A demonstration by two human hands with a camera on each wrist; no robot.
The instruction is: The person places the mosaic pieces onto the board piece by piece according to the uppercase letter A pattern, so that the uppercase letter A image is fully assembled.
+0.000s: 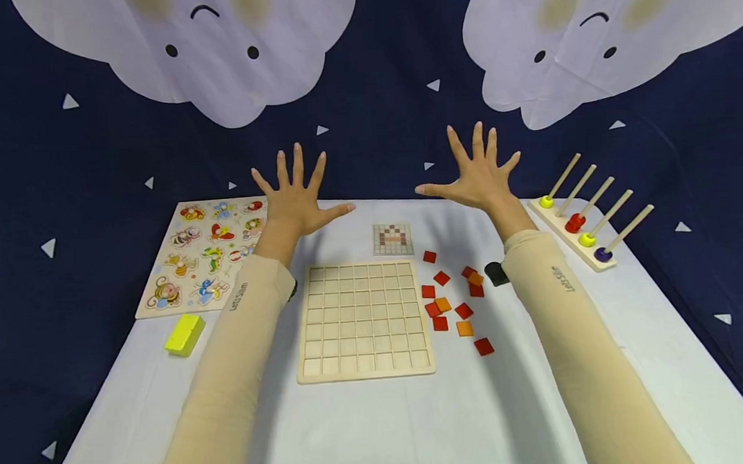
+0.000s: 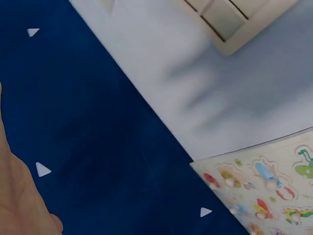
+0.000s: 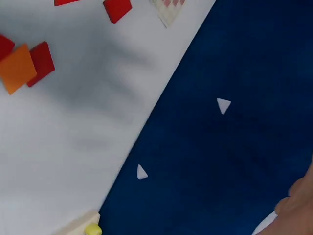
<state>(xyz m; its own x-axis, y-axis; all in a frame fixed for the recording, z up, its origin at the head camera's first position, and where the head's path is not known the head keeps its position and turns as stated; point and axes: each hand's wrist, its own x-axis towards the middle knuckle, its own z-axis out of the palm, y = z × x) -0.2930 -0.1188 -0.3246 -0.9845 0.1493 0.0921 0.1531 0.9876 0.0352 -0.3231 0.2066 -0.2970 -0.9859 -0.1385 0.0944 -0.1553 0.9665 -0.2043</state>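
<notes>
Both hands are raised with fingers spread, holding nothing. In the head view the left hand (image 1: pixel 296 206) hovers near the table's far edge, beside the wooden insect puzzle board (image 1: pixel 156 297). My right hand (image 1: pixel 480 179) is held up at the far edge too, left of the peg stacker (image 1: pixel 572 236). Between the forearms lies a wooden grid tray (image 1: pixel 367 379) with bare square cells. A small pattern card (image 1: pixel 392 239) sits behind it. Red tiles (image 1: pixel 484 347) and a few orange tiles (image 1: pixel 465 328) are scattered right of the tray, some overlapping.
A yellow block (image 1: pixel 185 335) rests at the left, in front of the puzzle board. A small black object (image 1: pixel 496 273) shows beside the right sleeve. The white table (image 1: pixel 368 433) meets a dark blue cloth (image 1: pixel 380 148) with white clouds and triangles.
</notes>
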